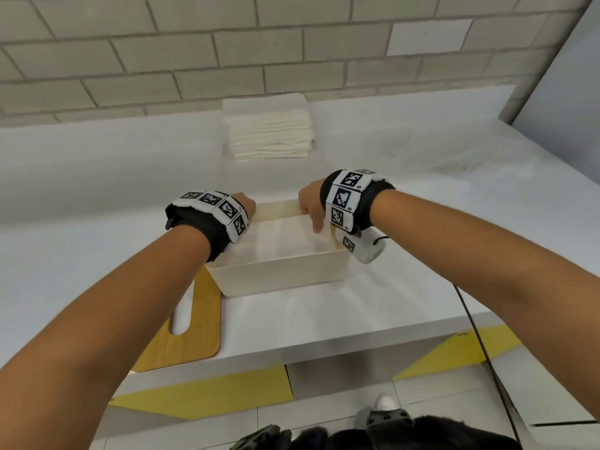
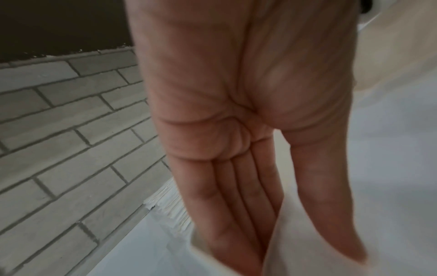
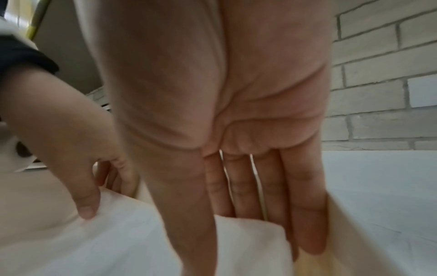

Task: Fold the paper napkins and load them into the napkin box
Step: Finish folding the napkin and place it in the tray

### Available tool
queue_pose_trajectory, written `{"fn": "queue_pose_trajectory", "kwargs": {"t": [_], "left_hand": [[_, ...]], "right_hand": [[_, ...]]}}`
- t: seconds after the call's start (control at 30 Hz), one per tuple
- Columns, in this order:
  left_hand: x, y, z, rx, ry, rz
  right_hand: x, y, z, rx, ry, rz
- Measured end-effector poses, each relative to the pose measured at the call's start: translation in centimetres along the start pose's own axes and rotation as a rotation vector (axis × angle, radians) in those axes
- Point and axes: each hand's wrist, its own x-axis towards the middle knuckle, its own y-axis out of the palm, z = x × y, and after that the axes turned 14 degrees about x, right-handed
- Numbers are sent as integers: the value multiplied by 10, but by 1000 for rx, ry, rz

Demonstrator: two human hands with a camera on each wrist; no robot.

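Closest to the body there's a wooden lid [image 1: 191,323] with a slot in it, lying flat on the white table [image 1: 324,306] and partly tucked under the near left corner of the napkin box [image 1: 285,271]. So the box is open on top, which fits the loading stage.

Both hands are at the box's far end, lowering a folded napkin [image 1: 276,235] into it. The left hand [image 1: 245,203] pinches the napkin's left edge: the left wrist view shows straight fingers [image 2: 227,214] on one side of the paper and the thumb on the other. The right hand [image 1: 311,206] does the same on the right edge, thumb in front of the sheet and fingers [image 3: 305,214] behind it, down by the box wall. So both hands are gripping the napkin, flat pinch rather than a curled fist.

The napkin looks like it's partway in, draped over the inside. I can't tell if others are already under it.

Next move, I'd guess: push it flat to the bottom without letting the fold spring open, then let go evenly on both sides.

Further back, against the brick wall [image 1: 162,60], sits the stack of napkins [image 1: 269,131], well apart from the box. Plenty left, so this looks early on.
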Motion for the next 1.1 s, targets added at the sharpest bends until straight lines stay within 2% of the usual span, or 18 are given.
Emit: {"fn": "queue_pose_trajectory", "kwargs": {"t": [0.1, 0.2, 0.33, 0.43, 0.53, 0.6, 0.67, 0.77, 0.87, 0.97, 1.03, 1.1], "left_hand": [[-2, -3, -1, -34, -30, -57], [-7, -14, 0, -16, -64, -37], [-7, -39, -11, -34, -46, -8], [-10, -67, -18, -140, -17, -77], [-25, -105, -19, -339, 20, -235], [-29, -131, -21, -639, 70, -308], [-27, -158, -31, -889, 130, -391], [-11, -200, -54, -1104, 175, -451], [21, -236, -84, -1218, 157, -447], [64, -251, -113, -1317, 65, -362], [91, -245, -130, -1342, -19, -268], [116, -234, -148, -1271, -106, -165]], "right_hand": [[5, 1, 0, -11, -20, -55], [-2, 2, 0, -50, -26, -185], [-18, -3, 0, 8, -53, -159], [-38, -15, -18, 198, -131, -129], [-65, -36, -62, 535, -218, -161], [-83, -48, -103, 690, -235, -225], [-95, -54, -154, 802, -214, -299], [-98, -50, -234, 914, -117, -405], [-85, -32, -311, 888, -4, -413], [-68, -6, -368, 837, 80, -324], [-56, 10, -386, 813, 92, -256], [-43, 20, -393, 782, 66, -197]]}}
